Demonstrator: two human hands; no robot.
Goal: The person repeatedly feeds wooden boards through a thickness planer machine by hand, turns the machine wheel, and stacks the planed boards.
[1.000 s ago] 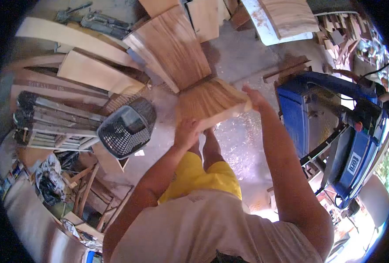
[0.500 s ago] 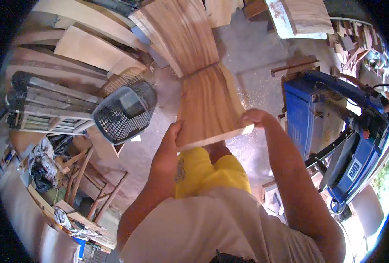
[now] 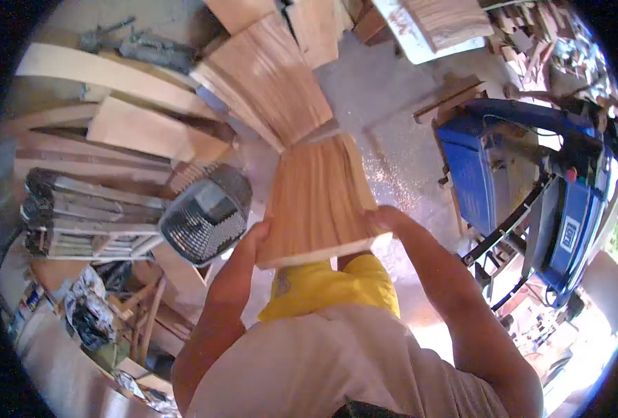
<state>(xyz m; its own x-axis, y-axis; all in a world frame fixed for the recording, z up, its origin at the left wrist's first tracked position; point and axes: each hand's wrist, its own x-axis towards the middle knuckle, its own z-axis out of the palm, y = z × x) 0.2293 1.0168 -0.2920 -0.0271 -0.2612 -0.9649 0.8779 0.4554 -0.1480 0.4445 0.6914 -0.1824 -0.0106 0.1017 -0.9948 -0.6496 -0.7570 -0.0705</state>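
Observation:
A thick wooden board (image 3: 319, 198) with dark streaked grain is held in front of my body, above my yellow shorts. My left hand (image 3: 257, 235) grips its left edge near the closer corner. On the right edge, my right hand (image 3: 385, 219) holds the board, thumb on the top face. The fingers under the board are hidden. Just beyond its far edge lies a second streaked board (image 3: 274, 80), with a narrow gap between the two.
A dark plastic basket (image 3: 208, 212) stands at the left beside slatted wooden frames (image 3: 100, 216). Pale planks (image 3: 149, 129) lie at the upper left. A blue machine (image 3: 469, 174) stands at the right. At the top, a white surface (image 3: 420, 49) bears another board. Sawdust dots the floor.
The held board has swung round and come closer to my body, and a gap now separates it from the far board. My left hand has shifted left along with it. Both hands still grip it.

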